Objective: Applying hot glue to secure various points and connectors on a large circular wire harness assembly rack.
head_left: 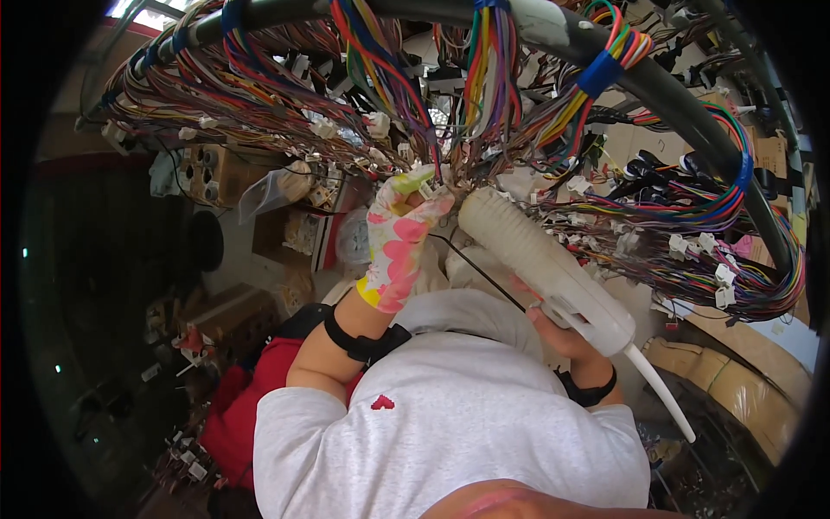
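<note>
My left hand [400, 233], in a white glove with pink flowers and a yellow cuff, is closed at the middle of the wire bundles. Between its fingertips is a small white connector [430, 189] with wires running up from it. My bare right hand [558, 333] is wrapped round the underside of a white glue gun [571, 285], and most of its fingers are hidden behind the tool. The gun's ridged, stained front end points up at the wires, close beside the gloved fingers. A white glue stick [661, 394] juts from its back end.
Bundles of coloured wires [372, 52], tied with blue tape, hang from a curved dark metal rail [666, 86] overhead. White connectors [724, 285] dangle at the right. A thin black rod or cord [480, 270] slants below the gun. Cardboard boxes [226, 173] stand at the left.
</note>
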